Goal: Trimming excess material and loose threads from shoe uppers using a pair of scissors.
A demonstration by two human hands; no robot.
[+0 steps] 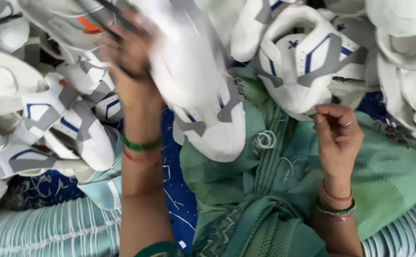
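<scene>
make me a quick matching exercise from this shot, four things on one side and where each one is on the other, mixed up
Things:
1. left hand
2. right hand
3. loose white thread loops
4. green bangle

Places or states:
A. lying on the green cloth on the lap
B. raised and blurred, holding a white shoe upper
C. fingertips pinched together, a ring on one finger
D. round the left wrist

Pairs: 1-B, 2-C, 3-A, 4-D
</scene>
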